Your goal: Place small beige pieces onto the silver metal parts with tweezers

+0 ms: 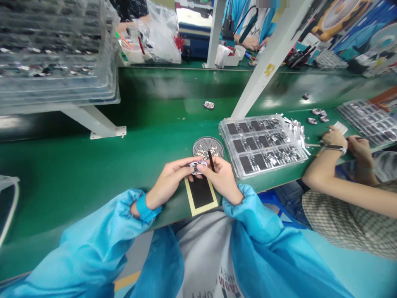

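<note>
A small rounded electronic module with a pale rim and a dark middle is held between both hands over the table's front. My left hand pinches its left side with thumb and fingers. The thumb of my right hand presses on its right side, while a thin black stick stands up between the right fingers. Just beyond the hands lies a round grey perforated dish with small pale pieces in it. Below the module is a black pad with a yellow border.
A clear compartment tray with dark screens and small parts sits at right, white strips beside it. Another module lies farther back. White posts rise from the green table. Stacked trays stand upper left. A co-worker's hands work at right.
</note>
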{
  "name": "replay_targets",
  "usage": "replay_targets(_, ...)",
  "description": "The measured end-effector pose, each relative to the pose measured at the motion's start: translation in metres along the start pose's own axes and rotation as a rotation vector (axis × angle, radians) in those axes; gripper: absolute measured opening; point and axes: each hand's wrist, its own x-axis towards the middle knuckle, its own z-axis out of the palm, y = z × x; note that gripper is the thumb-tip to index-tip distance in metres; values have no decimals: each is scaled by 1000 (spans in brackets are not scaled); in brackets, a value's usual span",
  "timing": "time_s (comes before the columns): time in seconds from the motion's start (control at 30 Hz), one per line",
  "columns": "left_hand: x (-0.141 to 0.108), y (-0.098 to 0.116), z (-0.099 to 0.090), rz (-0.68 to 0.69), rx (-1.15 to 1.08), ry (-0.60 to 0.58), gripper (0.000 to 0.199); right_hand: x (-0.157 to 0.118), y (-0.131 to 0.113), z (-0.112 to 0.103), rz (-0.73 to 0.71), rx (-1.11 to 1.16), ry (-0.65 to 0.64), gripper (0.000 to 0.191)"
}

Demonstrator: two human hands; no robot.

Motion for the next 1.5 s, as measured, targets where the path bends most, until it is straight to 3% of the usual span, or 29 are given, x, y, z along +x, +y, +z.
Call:
replay_targets(0.2, -2, -11, 4, 244, 281, 96, 37, 3, 7, 0, -30, -24, -59, 31)
replay_targets(0.37, -3, -17, 4, 233, 342, 108, 35, 3, 5, -1, -86, -124, 8, 31)
replay_targets(0.53, -4, -16, 6, 249, 329, 153, 29, 3, 6, 1, -64, -121, -6, 40)
replay_targets(0.7, -4, -14, 7, 211, 312, 163, 31, 6, 6, -2, -64, -200, -49, 37)
replay_targets(0.87, -4, -10, 5, 310, 489, 192, 25, 9, -13, -18, -376, -415, -6, 20)
replay_targets(0.97, -3, -9, 4, 383, 589, 197, 25, 12, -23, -26, -519, -522, -125, 14)
replay_targets(1.13, -3, -9, 3, 413, 649, 200, 25, 14, -19, -29, -609, -582, -263, 9)
replay_targets(1.3, -3, -8, 3, 404, 631, 187, 27, 13, -11, -29, -649, -647, -250, 11)
replay_targets(1.5, 0, -7, 1, 367, 607, 195, 27, 14, -18, -27, -596, -783, -363, 12)
